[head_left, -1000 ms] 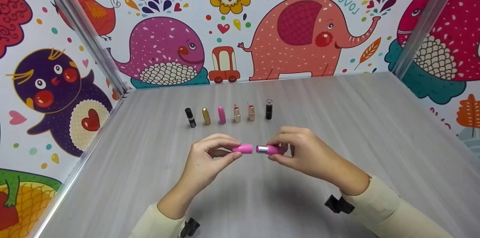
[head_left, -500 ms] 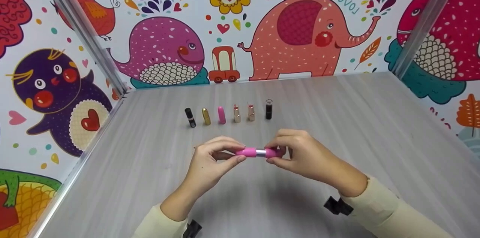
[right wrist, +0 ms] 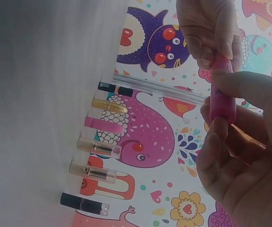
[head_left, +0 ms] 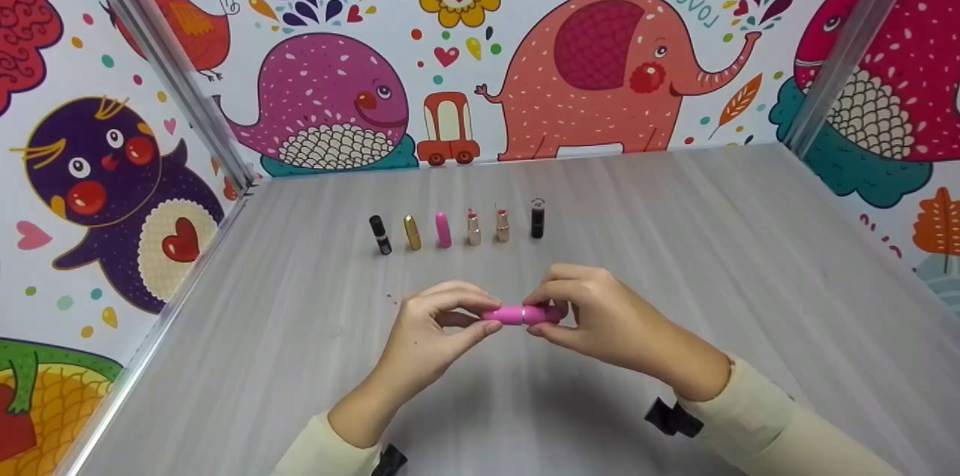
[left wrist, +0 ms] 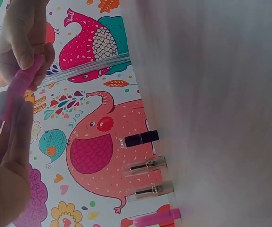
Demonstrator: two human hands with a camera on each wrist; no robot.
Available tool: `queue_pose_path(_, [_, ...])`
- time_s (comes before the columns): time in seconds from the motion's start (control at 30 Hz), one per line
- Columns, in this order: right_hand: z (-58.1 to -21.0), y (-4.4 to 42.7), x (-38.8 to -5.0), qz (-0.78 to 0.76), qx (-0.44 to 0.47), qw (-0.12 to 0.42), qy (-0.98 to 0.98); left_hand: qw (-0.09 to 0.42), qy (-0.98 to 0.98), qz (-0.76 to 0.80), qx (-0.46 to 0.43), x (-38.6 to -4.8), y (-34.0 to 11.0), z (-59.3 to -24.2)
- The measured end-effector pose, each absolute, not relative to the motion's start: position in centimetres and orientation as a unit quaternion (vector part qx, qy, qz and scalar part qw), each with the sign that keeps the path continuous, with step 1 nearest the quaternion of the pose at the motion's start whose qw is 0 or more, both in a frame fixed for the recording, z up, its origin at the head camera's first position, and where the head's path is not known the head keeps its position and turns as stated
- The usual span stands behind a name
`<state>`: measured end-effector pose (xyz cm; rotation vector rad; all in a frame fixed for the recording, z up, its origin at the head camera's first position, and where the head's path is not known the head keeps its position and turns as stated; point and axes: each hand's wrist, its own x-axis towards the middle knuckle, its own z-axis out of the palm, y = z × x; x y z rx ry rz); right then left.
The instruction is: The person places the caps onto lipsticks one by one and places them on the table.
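Observation:
A pink lipstick lies sideways between the two hands, above the table. Its cap end is pinched between thumb and fingers of the left hand. My right hand pinches the base end the same way. Only a thin silver ring shows where cap and base meet. In the right wrist view the pink lipstick stands nearly lengthwise, with the right thumb across it. The left wrist view shows the pink lipstick partly covered by fingers.
Behind the hands several lipsticks stand in a row: a black one, a gold one, a pink one, two clear-capped ones and a black one with a clear top. Patterned walls bound the grey table.
The pink cap and base were apart, then met with a wide silver band showing. Now they are pushed together and only a thin ring shows. Both hands moved slightly toward the person.

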<state>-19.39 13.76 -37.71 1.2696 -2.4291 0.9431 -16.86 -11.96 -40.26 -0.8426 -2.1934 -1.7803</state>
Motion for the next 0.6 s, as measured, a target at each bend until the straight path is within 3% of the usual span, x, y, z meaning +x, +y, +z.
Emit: queue_pose_path(0.6, [-37.95,13.41,-19.18,0.327,0.444,0.116,-0.826,0.109,-0.739,-0.592,-0.301,-16.75,-11.62,-40.64])
